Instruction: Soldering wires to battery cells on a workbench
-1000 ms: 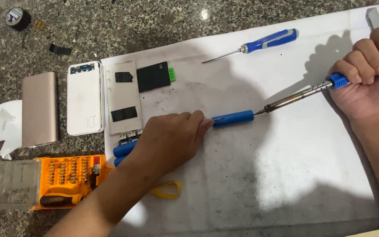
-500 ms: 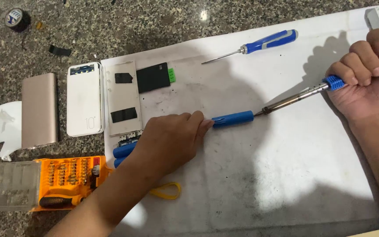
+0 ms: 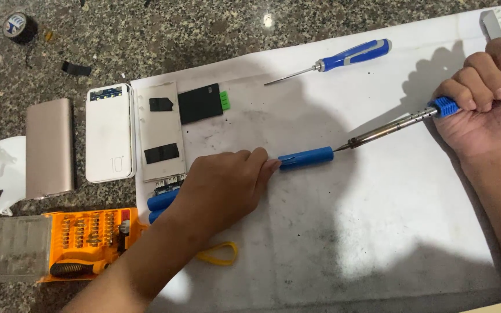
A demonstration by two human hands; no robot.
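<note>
On the white sheet (image 3: 343, 232) spread over the speckled grey stone counter (image 3: 146, 35): one blue cylindrical battery cell (image 3: 305, 157), lying flat near the sheet's middle, its near end pressed by the fingertips of the left hand (image 3: 221, 188), that grip bearing on the cell rather than wrapped round it. Right hand (image 3: 482, 98), grip clamped on the blue handle of a metal-shafted soldering iron (image 3: 401, 123), whose tip meets the cell's far end. Two further blue cells (image 3: 162, 203) lie partly hidden under the left hand. Beside them: white rectangular power bank case (image 3: 109, 133), rose-gold metal sleeve (image 3: 49, 148), pale inner tray with black tape patches (image 3: 159, 130), black circuit board with green edge (image 3: 202, 103). Also: blue-handled screwdriver (image 3: 343, 57), orange bit set in a clear box (image 3: 82, 237), yellow rubber band (image 3: 218, 253), black tape roll (image 3: 20, 27). Handling note, as a judgement: the cell should be kept from rolling, the tip flat on the terminal, fingers well apart from the hot shaft, contact brief.
</note>
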